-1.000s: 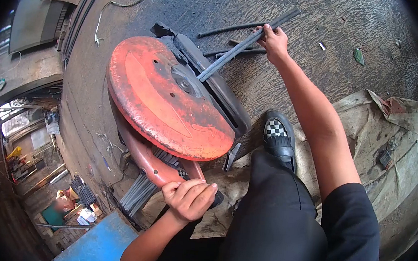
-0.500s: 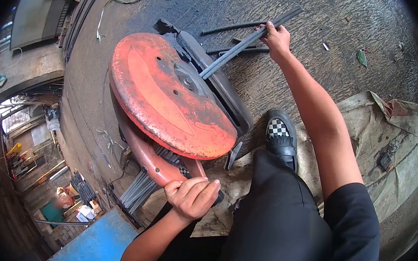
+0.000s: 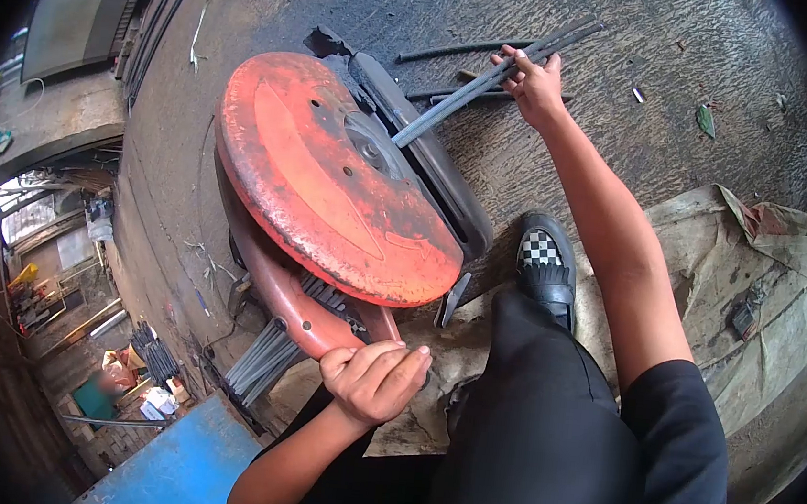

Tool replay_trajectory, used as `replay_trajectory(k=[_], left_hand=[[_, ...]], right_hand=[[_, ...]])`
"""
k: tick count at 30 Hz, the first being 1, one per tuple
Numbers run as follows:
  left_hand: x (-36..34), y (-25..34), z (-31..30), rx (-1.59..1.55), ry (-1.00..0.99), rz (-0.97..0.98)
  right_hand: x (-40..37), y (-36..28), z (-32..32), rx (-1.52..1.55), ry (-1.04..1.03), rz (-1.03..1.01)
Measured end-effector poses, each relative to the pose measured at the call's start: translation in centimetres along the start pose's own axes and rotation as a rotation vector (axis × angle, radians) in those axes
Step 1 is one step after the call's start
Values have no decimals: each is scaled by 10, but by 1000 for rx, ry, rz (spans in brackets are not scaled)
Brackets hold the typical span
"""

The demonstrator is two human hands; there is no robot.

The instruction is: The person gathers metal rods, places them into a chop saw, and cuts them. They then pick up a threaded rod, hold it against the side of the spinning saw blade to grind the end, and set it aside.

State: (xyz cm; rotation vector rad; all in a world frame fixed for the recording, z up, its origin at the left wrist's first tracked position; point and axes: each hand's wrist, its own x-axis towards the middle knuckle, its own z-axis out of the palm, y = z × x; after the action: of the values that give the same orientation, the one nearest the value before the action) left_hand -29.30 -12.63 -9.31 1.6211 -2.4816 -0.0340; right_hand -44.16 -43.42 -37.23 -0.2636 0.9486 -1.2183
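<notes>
My left hand (image 3: 375, 382) is wrapped round the end of the reddish handle (image 3: 295, 312) of a cut-off saw, low in the head view. The saw's worn red blade guard (image 3: 333, 183) fills the middle, with a dark metal base (image 3: 430, 168) beyond it. Up and to the right, my right hand (image 3: 539, 89) holds a couple of grey metal rods (image 3: 470, 93), its fingers partly loosened around them. Their near ends reach the saw beside the guard, where the blade is hidden. Their far ends stand slightly apart.
Dark rods (image 3: 460, 50) lie on the rough floor past the saw. A bundle of cut rods (image 3: 269, 360) rests left of the handle. A wrinkled tarp (image 3: 700, 268) covers the floor at right, near my checkered shoe (image 3: 545, 255). A blue panel (image 3: 176, 462) stands at lower left.
The rods' far ends have spread apart, and my right hand's fingers have opened a little around them. My left hand keeps its grip on the handle. The view has shifted slightly.
</notes>
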Motion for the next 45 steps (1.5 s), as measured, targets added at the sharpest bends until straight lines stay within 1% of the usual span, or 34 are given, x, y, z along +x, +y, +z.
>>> replay_trajectory(k=[2,5,20,22,32,34,38,45], left_hand=[[0,0,0,4,3,2],[0,1,1,4,2,-4],[-2,1,5,18,-16,-11],[-2,1,5,49,6,21],[-5,3,13,49,9,22],[-6,2,16,108,37,33],[-5,2,16,113,46,40],[-4,3,13,87,22,39]], right_hand=[[1,1,0,50,-2,-12],[3,3,-2,35,-20,16],[8,10,-6,42,-37,12],[9,10,-6,32,-41,14],[9,11,-4,15,-21,-7],[12,10,-3,11,-21,-8],[14,12,-3,-7,-41,-30],[11,7,3,7,34,33]])
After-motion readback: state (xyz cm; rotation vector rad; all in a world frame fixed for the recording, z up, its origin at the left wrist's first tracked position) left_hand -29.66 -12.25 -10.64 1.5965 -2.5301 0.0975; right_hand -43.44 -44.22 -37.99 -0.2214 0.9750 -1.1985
